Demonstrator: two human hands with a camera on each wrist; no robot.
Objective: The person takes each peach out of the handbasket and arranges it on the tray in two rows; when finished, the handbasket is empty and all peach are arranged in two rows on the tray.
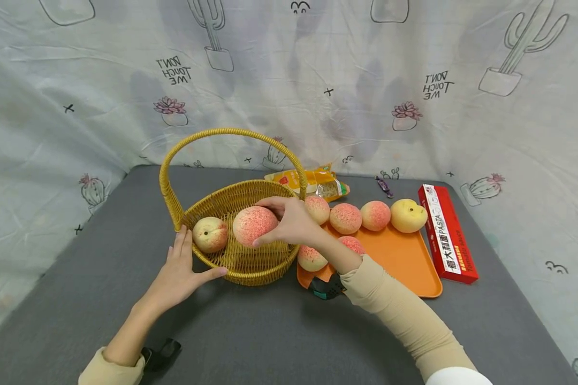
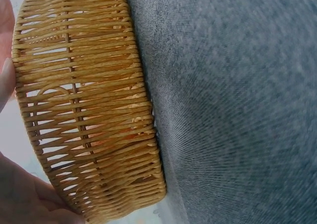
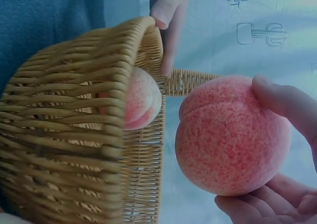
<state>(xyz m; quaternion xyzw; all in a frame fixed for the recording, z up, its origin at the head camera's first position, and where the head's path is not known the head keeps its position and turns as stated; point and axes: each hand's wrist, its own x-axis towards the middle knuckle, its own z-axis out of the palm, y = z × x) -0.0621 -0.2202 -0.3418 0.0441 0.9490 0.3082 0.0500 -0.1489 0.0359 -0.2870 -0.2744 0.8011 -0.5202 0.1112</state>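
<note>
Basket (image 1: 243, 267): woven wicker, ridged; peach (image 1: 254, 224): matt, speckled skin; table cover (image 1: 270, 331): grey felt-like cloth; tray (image 1: 404, 262): smooth orange plastic

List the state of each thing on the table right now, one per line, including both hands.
Left hand: fingers straight, resting against the basket's outer wall.
Right hand: grips a peach.
Held peach: above the basket, not set down.
Basket: upright, handle up.
Pale peach: lying inside the basket.
Orange tray: flat, six peaches on it.
Pasta box: closed, lying flat.

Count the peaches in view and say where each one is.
8: one in the right hand over the basket, one inside it, six on the orange tray; the arm may hide more.
</note>
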